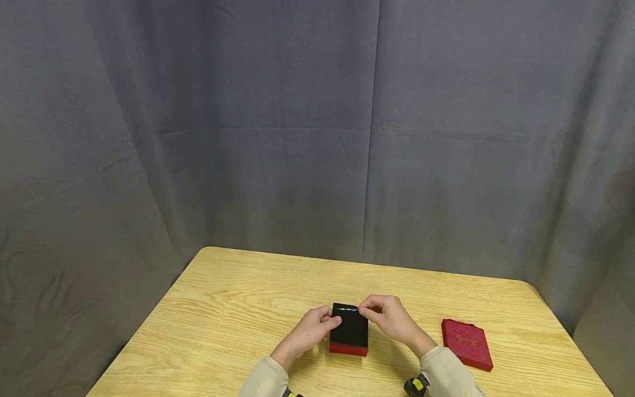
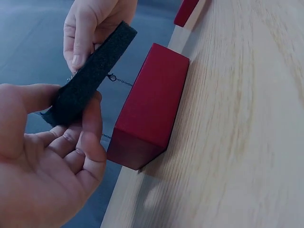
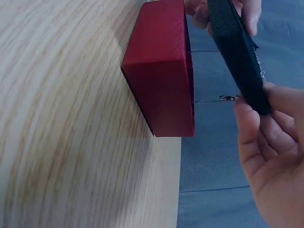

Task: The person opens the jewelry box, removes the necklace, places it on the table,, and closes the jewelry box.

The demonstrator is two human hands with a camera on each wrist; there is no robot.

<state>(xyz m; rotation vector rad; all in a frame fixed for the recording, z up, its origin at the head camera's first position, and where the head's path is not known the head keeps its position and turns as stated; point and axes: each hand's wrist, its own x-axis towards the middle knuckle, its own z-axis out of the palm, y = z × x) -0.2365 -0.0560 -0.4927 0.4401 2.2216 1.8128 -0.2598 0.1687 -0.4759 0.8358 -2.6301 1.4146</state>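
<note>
A black foam pad is held tilted above an open red jewelry box base standing on the table. My left hand pinches the pad's left side, thumb on top and fingers beneath. At its far right corner, my right hand pinches the pad between thumb and fingers. A thin silver chain lies across the pad's face near the far edge. Below the pad, in the wrist views, its ends hang toward the box, one with a small clasp. The box's inside is hidden.
To the right on the wooden table lies a red box lid with gold lettering, near my right forearm. Grey curtains stand behind the table and at both sides.
</note>
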